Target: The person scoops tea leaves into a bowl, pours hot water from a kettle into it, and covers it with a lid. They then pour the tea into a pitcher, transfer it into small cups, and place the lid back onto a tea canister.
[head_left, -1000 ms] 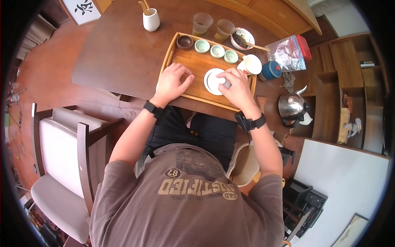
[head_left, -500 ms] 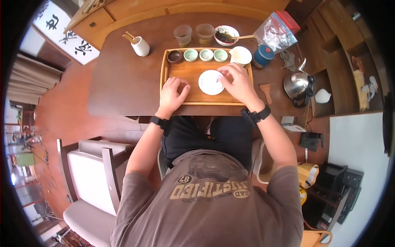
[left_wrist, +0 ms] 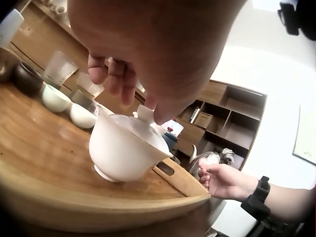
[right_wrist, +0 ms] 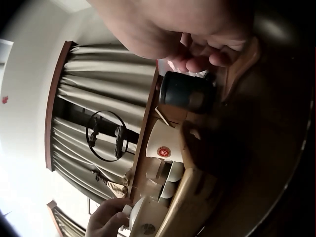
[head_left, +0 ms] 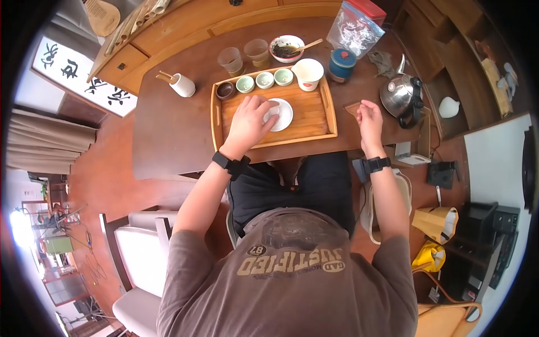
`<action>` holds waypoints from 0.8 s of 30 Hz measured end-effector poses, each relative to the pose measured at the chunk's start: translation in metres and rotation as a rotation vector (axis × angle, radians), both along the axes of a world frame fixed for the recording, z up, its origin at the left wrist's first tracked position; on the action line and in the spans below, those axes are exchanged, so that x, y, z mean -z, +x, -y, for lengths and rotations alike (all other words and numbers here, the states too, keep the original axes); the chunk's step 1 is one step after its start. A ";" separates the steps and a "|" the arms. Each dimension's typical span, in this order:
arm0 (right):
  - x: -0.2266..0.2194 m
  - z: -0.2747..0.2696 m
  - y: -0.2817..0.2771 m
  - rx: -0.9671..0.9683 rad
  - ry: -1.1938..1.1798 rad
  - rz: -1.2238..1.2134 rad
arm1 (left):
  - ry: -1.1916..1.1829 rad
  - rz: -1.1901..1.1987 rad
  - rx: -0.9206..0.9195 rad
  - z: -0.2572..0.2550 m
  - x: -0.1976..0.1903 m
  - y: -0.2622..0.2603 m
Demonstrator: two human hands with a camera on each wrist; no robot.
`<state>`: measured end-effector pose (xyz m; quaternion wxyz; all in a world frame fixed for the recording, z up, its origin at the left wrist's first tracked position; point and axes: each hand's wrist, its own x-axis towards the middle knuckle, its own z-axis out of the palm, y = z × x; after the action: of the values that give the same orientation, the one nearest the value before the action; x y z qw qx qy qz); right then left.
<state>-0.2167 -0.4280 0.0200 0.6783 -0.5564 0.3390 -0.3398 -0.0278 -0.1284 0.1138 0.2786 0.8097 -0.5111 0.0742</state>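
Observation:
A white gaiwan [left_wrist: 126, 148] stands on the wooden tray [head_left: 303, 135], its lid [left_wrist: 140, 126] sitting inside the flared rim. Over it is my left hand [head_left: 251, 124], thumb and fingers pinching the lid's knob [left_wrist: 145, 114]. Beyond the tray's right end, my right hand [head_left: 370, 122] hovers over the table with fingers loosely curled and nothing seen in them. A flat wooden paddle [head_left: 352, 108] lies by its fingertips, its lower part hidden behind the hand. Along the tray's far side stand a dark cup [head_left: 225, 90], several pale green cups [head_left: 265, 80] and a white pitcher [head_left: 308, 74].
Behind the tray are two clear plastic cups [head_left: 256, 53], a bowl of wet leaves [head_left: 286, 49] with a wooden spoon and a blue canister [head_left: 342, 64]. A steel kettle [head_left: 400, 95] stands at right, a white holder [head_left: 182, 85] at left.
My right hand has left the gaiwan lid and moved right, off the tray. My left hand has moved from the tray's near left onto the lid. The head view has shifted.

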 end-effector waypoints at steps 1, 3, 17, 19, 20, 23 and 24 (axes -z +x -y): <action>0.002 0.000 -0.005 0.008 0.003 0.003 | 0.012 0.028 0.029 0.002 0.003 0.003; 0.004 0.000 -0.013 -0.028 -0.016 -0.061 | 0.026 0.056 0.064 0.006 0.006 0.005; 0.022 0.016 -0.016 -0.044 -0.129 0.015 | -0.001 -0.054 0.092 0.005 0.011 0.009; 0.027 0.020 -0.015 -0.102 -0.208 -0.033 | -0.010 -0.054 0.102 0.005 0.009 0.009; 0.030 0.020 -0.015 -0.101 -0.210 -0.035 | -0.015 -0.053 0.112 0.005 0.009 0.009; 0.035 0.021 -0.013 -0.149 -0.318 -0.045 | -0.022 -0.054 0.122 0.005 0.009 0.009; 0.036 0.022 -0.012 -0.157 -0.329 -0.049 | -0.022 -0.055 0.122 0.005 0.009 0.010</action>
<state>-0.2288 -0.4496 -0.0164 0.5940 -0.6928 0.2507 -0.3229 -0.0182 -0.1334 0.1043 0.3057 0.7758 -0.5506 0.0404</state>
